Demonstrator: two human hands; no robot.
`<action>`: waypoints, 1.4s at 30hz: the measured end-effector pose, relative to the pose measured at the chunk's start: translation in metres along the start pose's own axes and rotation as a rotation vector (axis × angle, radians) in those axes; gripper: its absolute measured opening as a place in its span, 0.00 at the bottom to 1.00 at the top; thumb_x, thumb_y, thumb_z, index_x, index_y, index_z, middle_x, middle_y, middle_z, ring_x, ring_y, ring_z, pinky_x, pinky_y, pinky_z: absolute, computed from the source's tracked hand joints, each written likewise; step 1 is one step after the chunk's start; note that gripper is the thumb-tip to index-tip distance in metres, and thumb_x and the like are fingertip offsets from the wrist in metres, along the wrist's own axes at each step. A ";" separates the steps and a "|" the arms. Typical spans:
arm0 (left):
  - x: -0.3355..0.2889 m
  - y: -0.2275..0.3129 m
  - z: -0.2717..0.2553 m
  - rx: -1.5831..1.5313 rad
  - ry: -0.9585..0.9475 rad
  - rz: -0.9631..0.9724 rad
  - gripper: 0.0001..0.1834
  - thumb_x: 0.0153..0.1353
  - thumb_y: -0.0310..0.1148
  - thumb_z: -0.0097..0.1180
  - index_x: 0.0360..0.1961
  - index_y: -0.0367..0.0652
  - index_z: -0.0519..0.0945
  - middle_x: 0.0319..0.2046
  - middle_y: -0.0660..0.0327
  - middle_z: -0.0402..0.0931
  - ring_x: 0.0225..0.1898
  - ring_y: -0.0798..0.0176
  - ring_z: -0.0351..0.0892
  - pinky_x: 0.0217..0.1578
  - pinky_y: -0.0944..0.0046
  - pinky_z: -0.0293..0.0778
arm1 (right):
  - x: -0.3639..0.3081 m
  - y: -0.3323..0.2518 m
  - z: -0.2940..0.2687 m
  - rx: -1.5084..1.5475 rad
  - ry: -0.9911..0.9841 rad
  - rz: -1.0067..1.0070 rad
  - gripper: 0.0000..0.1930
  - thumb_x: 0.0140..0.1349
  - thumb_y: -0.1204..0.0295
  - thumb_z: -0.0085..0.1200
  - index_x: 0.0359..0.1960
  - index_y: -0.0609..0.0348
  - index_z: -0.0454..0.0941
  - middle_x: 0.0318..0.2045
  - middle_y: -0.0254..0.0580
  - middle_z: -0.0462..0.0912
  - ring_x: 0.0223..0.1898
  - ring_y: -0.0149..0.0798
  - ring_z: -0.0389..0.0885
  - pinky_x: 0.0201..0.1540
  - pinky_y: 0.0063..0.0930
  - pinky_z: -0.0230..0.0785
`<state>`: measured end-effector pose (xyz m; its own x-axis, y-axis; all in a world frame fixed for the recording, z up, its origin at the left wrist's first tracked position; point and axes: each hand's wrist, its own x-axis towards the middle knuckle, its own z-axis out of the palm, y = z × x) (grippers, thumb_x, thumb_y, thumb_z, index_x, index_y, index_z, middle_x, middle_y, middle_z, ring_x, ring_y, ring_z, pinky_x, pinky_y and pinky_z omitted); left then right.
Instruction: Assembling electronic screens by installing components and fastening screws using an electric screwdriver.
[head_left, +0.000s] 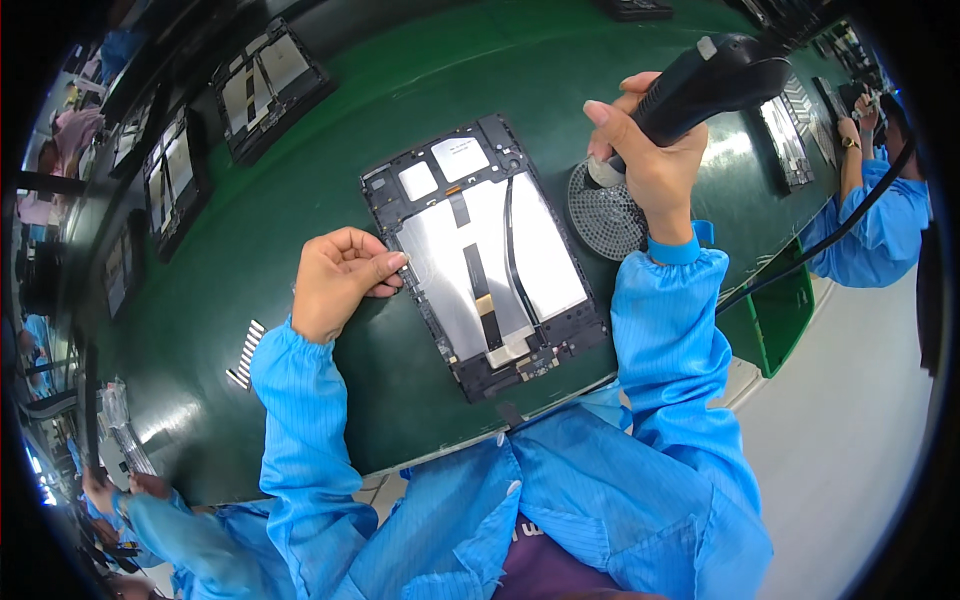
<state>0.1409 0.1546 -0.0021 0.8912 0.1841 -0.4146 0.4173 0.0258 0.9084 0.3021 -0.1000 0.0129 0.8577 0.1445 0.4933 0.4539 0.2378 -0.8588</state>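
Note:
An opened tablet [540,250] lies slightly turned on the green table, its silver battery, flat ribbon cables and black frame showing. At its left edge, my left hand [345,275] is closed, thumb and fingertips pinching the frame. My right hand [655,150], off the tablet's upper right corner, is wrapped round a black corded handheld tool [715,85], whose exact kind I cannot tell. Below its lower end, partly covered by that hand, sits a round grey disc full of small holes [605,215].
A row of small white-and-black strips [246,355] lies left of my forearm. More opened tablets [270,85] stand along the far left, another device [785,145] to the right. A black cable [815,240] runs past a green bin [785,320]. Co-workers [885,215] sit at both sides.

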 end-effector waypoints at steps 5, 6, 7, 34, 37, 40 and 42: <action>0.001 -0.001 -0.006 -0.030 -0.039 -0.007 0.06 0.52 0.24 0.62 0.29 0.33 0.77 0.25 0.58 0.78 0.26 0.69 0.79 0.28 0.74 0.78 | 0.000 -0.004 0.003 -0.002 -0.008 0.025 0.14 0.48 0.80 0.64 0.34 0.65 0.72 0.16 0.35 0.76 0.15 0.26 0.74 0.17 0.17 0.64; 0.000 -0.001 -0.007 -0.040 -0.048 -0.008 0.06 0.52 0.24 0.61 0.29 0.33 0.77 0.25 0.58 0.78 0.26 0.69 0.79 0.29 0.73 0.78 | 0.000 -0.004 0.004 -0.003 -0.004 0.024 0.14 0.48 0.80 0.64 0.34 0.65 0.72 0.16 0.35 0.76 0.15 0.26 0.74 0.17 0.17 0.64; -0.001 -0.001 -0.006 -0.036 -0.052 -0.008 0.06 0.52 0.24 0.61 0.29 0.33 0.77 0.25 0.58 0.78 0.26 0.69 0.79 0.29 0.73 0.78 | 0.000 -0.004 0.004 -0.004 -0.010 0.017 0.14 0.48 0.80 0.64 0.34 0.65 0.72 0.16 0.35 0.76 0.14 0.26 0.74 0.17 0.17 0.64; -0.007 -0.013 -0.013 -0.069 -0.133 -0.008 0.06 0.57 0.24 0.55 0.32 0.29 0.77 0.28 0.55 0.78 0.31 0.65 0.81 0.29 0.71 0.78 | -0.023 -0.028 0.154 0.264 -0.391 0.092 0.15 0.48 0.81 0.63 0.36 0.69 0.71 0.17 0.35 0.77 0.16 0.25 0.74 0.19 0.16 0.64; -0.007 -0.015 -0.015 -0.065 -0.122 0.002 0.06 0.56 0.23 0.55 0.32 0.29 0.77 0.27 0.54 0.78 0.30 0.65 0.81 0.28 0.71 0.78 | -0.027 -0.020 0.163 0.274 -0.408 0.099 0.15 0.48 0.80 0.64 0.35 0.69 0.71 0.16 0.35 0.77 0.15 0.24 0.74 0.19 0.16 0.64; -0.005 -0.017 -0.015 -0.063 -0.136 0.022 0.06 0.56 0.23 0.55 0.32 0.28 0.76 0.27 0.54 0.78 0.29 0.64 0.81 0.27 0.70 0.78 | -0.028 -0.014 0.166 0.256 -0.410 0.095 0.15 0.48 0.80 0.64 0.35 0.69 0.71 0.16 0.35 0.77 0.15 0.24 0.74 0.19 0.16 0.64; -0.005 -0.018 -0.016 -0.045 -0.141 0.045 0.07 0.55 0.23 0.55 0.32 0.27 0.76 0.27 0.53 0.78 0.29 0.64 0.81 0.26 0.70 0.78 | -0.028 -0.012 0.166 0.254 -0.411 0.079 0.15 0.48 0.80 0.64 0.35 0.69 0.71 0.16 0.35 0.77 0.15 0.24 0.74 0.19 0.16 0.63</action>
<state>0.1262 0.1685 -0.0159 0.9264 0.0466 -0.3737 0.3705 0.0651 0.9266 0.2326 0.0529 0.0326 0.6977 0.5266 0.4857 0.2739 0.4304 -0.8601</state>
